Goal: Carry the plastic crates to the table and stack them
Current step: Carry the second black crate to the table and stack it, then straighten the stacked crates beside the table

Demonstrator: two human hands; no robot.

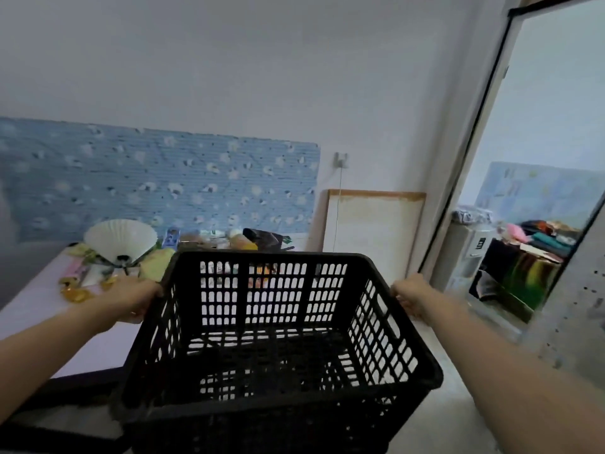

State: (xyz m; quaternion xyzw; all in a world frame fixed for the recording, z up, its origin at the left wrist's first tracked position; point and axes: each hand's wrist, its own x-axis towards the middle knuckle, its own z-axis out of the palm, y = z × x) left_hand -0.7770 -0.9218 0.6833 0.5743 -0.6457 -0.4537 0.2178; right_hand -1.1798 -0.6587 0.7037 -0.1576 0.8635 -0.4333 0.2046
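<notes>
One black crate (278,417) up front, two hands on show, left hand (137,299) and right hand (413,297), one white fan (121,239), one tabletop (39,311).

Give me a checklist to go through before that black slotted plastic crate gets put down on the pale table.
1. Grip: the left hand holds the left rim of the black slotted plastic crate, the right hand its right rim. Ok.
2. Load: the crate looks empty. Ok.
3. Landing spot: the near part of the pale lilac table is bare. Ok.
4. Clutter: a white shell-shaped fan and small items crowd the table's far end. Not ok there.
5. Crate to stack on: none seen, but the carried crate hides part of the table. Cannot tell.
</notes>
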